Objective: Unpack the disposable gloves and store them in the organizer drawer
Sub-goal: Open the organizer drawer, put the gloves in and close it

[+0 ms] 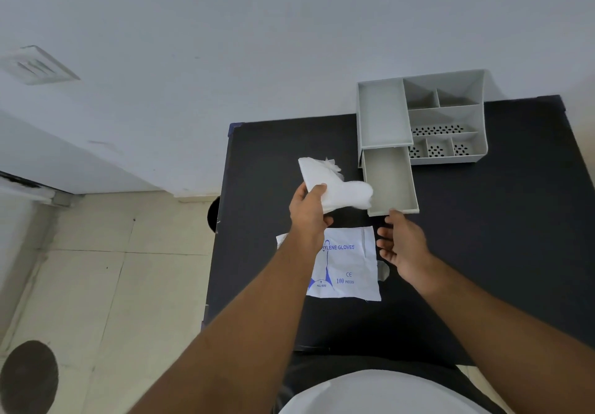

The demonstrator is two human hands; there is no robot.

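While the drawer (390, 181) sits pulled out of the grey organizer (447, 117), the gloves (338, 188) hang just left of it.
Left hand (309, 210) is pinching a thin, crinkly white wad of gloves above the black worktop (499, 236); right hand (402, 243) is open and empty by the drawer's front edge. The flat printed packet (351, 268) lies nearer the worktop's front.
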